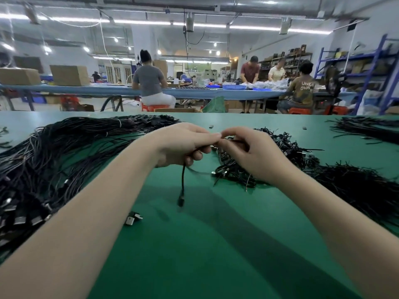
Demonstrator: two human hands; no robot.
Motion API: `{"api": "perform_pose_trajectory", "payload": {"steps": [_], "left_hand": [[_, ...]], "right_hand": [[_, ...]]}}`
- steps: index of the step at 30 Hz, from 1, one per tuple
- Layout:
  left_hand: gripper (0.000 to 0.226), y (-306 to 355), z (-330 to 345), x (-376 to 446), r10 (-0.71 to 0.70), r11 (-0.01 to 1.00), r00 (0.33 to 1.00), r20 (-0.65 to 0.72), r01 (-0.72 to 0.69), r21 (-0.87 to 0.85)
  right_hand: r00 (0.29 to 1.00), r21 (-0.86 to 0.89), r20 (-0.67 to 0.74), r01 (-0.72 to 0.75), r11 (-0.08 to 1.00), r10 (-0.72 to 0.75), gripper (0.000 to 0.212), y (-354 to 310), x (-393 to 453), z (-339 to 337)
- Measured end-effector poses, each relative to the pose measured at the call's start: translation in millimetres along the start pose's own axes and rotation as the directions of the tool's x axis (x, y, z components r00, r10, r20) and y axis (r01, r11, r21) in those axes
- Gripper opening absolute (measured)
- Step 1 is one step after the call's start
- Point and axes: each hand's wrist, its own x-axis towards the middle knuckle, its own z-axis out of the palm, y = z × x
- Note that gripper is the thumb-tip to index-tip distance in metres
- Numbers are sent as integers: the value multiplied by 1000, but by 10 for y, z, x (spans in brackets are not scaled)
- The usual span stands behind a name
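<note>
The black cable is held above the green table mat, between both hands. Its plug end hangs free below the left hand, apparently so the length can be gathered without snagging. The left hand's fingers are curled round the cable. The right hand meets it fingertip to fingertip and pinches the adjoining stretch. Both forearms converge from the near edge. Straight cable bundles lie left and coiled cables right, within reach.
</note>
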Motion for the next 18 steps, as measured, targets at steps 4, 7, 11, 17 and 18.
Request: {"api": "perform_pose_trajectory", "payload": {"steps": [4, 7, 11, 17, 18], "left_hand": [[19, -123, -313, -120, -19, 999, 996, 84, 16, 37], [25, -167, -456, -151, -9, 987, 999, -48, 1, -160], [13, -150, -375, -83, 33, 633, 988, -152, -138, -762], [42, -125, -221, -2, 26, 669, 972, -235, -192, -718], [49, -112, -237, -16, 36, 685, 969, -244, -202, -700]], "right_hand": [[977, 83, -149, -143, 986, 154, 11, 129, 44, -180], [950, 91, -221, -204, 975, 219, 18, 166, 57, -238], [947, 260, -72, -286, 922, 314, 22, 49, 64, -154], [912, 457, 339, -373, 807, 229, 24, -182, -32, 58], [899, 458, 392, -376, 805, 197, 25, -195, -52, 97]]}}
